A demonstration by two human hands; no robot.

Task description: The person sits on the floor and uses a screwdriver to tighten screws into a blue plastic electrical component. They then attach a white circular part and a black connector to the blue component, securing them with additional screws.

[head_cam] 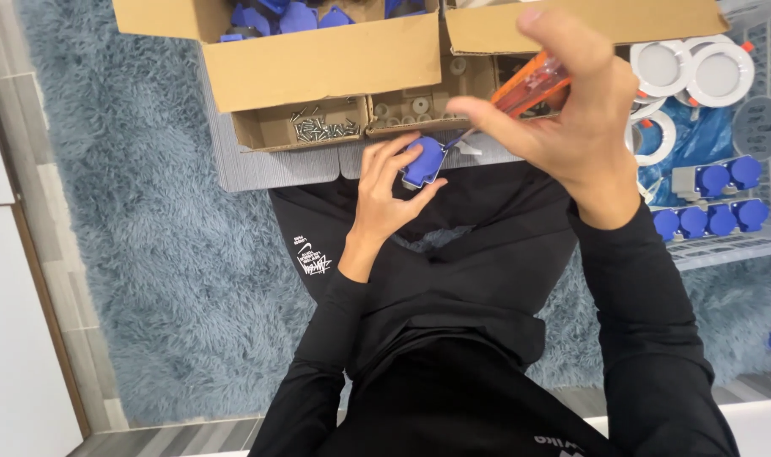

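Ahead of your knees: large brown cardboard box [318,63], flaps open; below it, two small open brown cardboard trays [271,129], side by side.

blue shag rug [148,254] | cardboard box [318,63] | screws [322,129] | white round fittings [694,72]

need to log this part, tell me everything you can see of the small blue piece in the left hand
The small blue piece looks like moulded plastic: a rounded top over a squarer stepped base, with a pale edge along its lower side. The left hand pinches it by the fingers, above the lap and just in front of the cardboard trays. The metal tip of an orange-handled screwdriver, held in the right hand, meets its upper right side.
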